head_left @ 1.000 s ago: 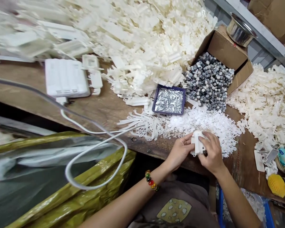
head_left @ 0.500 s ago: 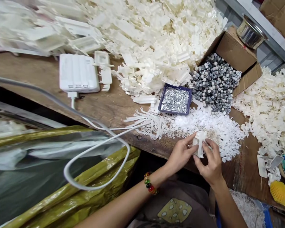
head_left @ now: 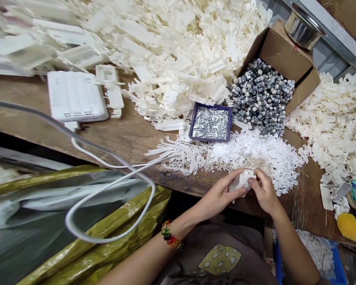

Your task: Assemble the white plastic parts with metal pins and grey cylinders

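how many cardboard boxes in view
2: an open box holding grey parts at upper right, and a second box cut off by the top right corner of the view. Others may be hidden.

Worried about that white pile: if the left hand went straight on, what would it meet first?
The left hand meets the white plastic part it already holds, then probably the right hand; depth is hard to judge.
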A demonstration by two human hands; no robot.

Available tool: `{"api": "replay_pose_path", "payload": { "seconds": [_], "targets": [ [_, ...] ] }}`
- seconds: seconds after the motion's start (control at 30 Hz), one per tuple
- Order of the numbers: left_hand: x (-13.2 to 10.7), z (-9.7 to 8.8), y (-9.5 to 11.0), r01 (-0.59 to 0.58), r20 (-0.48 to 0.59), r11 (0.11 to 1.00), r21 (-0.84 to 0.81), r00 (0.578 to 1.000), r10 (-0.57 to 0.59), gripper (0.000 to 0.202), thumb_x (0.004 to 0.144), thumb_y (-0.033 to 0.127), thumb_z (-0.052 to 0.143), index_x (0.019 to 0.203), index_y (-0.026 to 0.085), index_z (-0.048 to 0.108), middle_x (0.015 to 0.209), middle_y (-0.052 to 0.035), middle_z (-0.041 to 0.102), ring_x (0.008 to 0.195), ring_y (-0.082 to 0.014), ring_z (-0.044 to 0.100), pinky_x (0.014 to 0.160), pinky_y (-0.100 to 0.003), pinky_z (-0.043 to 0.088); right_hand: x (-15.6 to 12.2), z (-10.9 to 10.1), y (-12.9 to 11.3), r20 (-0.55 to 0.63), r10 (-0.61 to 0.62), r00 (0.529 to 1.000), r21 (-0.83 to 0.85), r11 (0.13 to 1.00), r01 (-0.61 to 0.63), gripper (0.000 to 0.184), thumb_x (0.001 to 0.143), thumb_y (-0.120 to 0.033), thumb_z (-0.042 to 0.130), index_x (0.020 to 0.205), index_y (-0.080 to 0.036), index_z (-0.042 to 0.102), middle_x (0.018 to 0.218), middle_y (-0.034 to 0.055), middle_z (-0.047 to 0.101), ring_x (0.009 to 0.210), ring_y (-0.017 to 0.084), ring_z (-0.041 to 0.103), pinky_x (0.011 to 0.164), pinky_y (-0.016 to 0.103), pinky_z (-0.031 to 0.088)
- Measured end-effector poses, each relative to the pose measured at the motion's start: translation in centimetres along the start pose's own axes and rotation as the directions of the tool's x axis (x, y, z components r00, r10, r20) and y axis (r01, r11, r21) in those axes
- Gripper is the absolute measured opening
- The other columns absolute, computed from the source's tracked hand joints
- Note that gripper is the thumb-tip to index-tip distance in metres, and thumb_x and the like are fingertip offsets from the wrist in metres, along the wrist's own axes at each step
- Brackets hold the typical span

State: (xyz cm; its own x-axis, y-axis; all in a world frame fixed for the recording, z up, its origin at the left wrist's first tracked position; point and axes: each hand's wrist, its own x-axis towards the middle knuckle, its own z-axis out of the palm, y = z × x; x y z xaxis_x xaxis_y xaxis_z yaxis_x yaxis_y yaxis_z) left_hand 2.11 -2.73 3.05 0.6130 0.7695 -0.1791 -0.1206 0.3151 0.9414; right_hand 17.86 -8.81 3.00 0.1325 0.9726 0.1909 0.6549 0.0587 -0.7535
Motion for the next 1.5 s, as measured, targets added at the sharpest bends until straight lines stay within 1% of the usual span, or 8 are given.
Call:
{"api": "replay_pose_path", "payload": {
  "seconds": [0.07, 0.2, 0.43, 0.57, 0.9, 1.13, 1.3, 1.5],
  "targets": [
    [-0.3, -0.1, 0.6, -0.006, 0.039, 0.998, 0.066, 0.999, 0.004, 0.042, 0.065, 0.024, 0.071, 0.107, 0.02, 0.066, 0.096, -0.0021, 0.068, 0.083, -0.0177, 0.057, 0.075, -0.022, 0.044, 0.4, 0.1, 0.1, 0.057, -0.026, 0.998, -0.001, 1.0, 0.026, 0.025, 0.088, -0.039, 0.041, 0.074, -0.019, 0.047, 0.068, -0.0012, 0.047, 0.064, 0.013, 0.047, 0.059, 0.024, 0.039],
    [-0.6, 0.0, 0.6, 0.035, 0.021, 0.993, 0.114, 0.999, -0.038, 0.044, 0.063, 0.025, 0.072, 0.106, 0.019, 0.066, 0.085, -0.0007, 0.069, 0.077, -0.0186, 0.057, 0.07, -0.023, 0.044, -0.1, 1.1, 0.3, -0.042, -0.017, 0.999, 0.026, 0.999, 0.018, 0.029, 0.087, -0.041, 0.041, 0.066, -0.02, 0.04, 0.061, -0.0028, 0.041, 0.059, 0.012, 0.041, 0.055, 0.024, 0.032],
    [0.5, -0.5, -1.4, 0.148, 0.057, 0.971, -0.187, 0.989, -0.139, 0.049, 0.062, 0.022, 0.074, 0.11, 0.022, 0.062, 0.099, -0.0021, 0.067, 0.088, -0.0183, 0.057, 0.076, -0.023, 0.044, 0.7, 2.0, -0.7, -0.081, 0.132, 0.988, 0.063, 0.99, -0.127, 0.033, 0.085, -0.045, 0.046, 0.064, -0.02, 0.038, 0.055, -0.006, 0.036, 0.051, 0.01, 0.037, 0.05, 0.022, 0.029],
    [0.7, -1.9, -1.7, 0.204, 0.141, 0.877, -0.436, 0.977, -0.157, 0.05, 0.059, 0.02, 0.076, 0.107, 0.021, 0.063, 0.092, -0.0037, 0.068, 0.082, -0.0165, 0.061, 0.075, -0.023, 0.046, 1.0, 1.9, -2.8, 0.01, 0.041, 0.999, -0.113, 0.993, -0.039, 0.027, 0.081, -0.046, 0.052, 0.077, -0.02, 0.045, 0.071, -0.0014, 0.05, 0.064, 0.013, 0.047, 0.056, 0.023, 0.035],
    [0.1, -2.3, -1.3, 0.206, 0.078, 0.837, -0.507, 0.978, -0.193, 0.041, 0.044, 0.014, 0.083, 0.081, 0.015, 0.066, 0.069, -0.0003, 0.066, 0.058, -0.0119, 0.059, 0.055, -0.019, 0.048, 1.2, 4.0, -4.4, -0.198, -0.118, 0.973, -0.182, 0.98, 0.082, 0.027, 0.083, -0.04, 0.048, 0.064, -0.022, 0.039, 0.059, -0.0004, 0.046, 0.056, 0.013, 0.045, 0.055, 0.026, 0.035],
    [0.6, -3.6, -1.6, 0.171, 0.073, 0.81, -0.56, 0.985, -0.158, 0.037, 0.051, 0.016, 0.08, 0.085, 0.014, 0.065, 0.07, -0.0028, 0.067, 0.059, -0.0145, 0.06, 0.06, -0.023, 0.05, 2.0, 2.4, -5.1, -0.043, -0.22, 0.974, -0.204, 0.957, 0.207, 0.02, 0.087, -0.039, 0.047, 0.086, -0.019, 0.048, 0.078, 0.0038, 0.053, 0.072, 0.016, 0.051, 0.065, 0.026, 0.041],
    [0.2, -3.5, -1.3, 0.132, 0.094, 0.817, -0.561, 0.991, -0.095, 0.032, 0.055, 0.009, 0.077, 0.084, 0.012, 0.066, 0.065, 0.0, 0.065, 0.052, -0.009, 0.056, 0.052, -0.017, 0.045, 1.9, 2.2, -5.3, 0.015, -0.378, 0.926, -0.28, 0.887, 0.367, 0.019, 0.09, -0.03, 0.041, 0.077, -0.019, 0.047, 0.074, 0.0049, 0.052, 0.071, 0.016, 0.049, 0.063, 0.027, 0.042],
    [0.0, -2.5, -0.9, 0.111, 0.075, 0.839, -0.533, 0.994, -0.083, 0.032, 0.057, 0.009, 0.076, 0.087, 0.012, 0.067, 0.069, -0.0008, 0.067, 0.058, -0.0103, 0.058, 0.055, -0.017, 0.045, 0.8, 3.8, -4.2, -0.142, -0.326, 0.935, -0.289, 0.917, 0.276, 0.02, 0.09, -0.031, 0.038, 0.076, -0.019, 0.044, 0.069, 0.0036, 0.05, 0.064, 0.016, 0.047, 0.058, 0.028, 0.04]
  ]
}}
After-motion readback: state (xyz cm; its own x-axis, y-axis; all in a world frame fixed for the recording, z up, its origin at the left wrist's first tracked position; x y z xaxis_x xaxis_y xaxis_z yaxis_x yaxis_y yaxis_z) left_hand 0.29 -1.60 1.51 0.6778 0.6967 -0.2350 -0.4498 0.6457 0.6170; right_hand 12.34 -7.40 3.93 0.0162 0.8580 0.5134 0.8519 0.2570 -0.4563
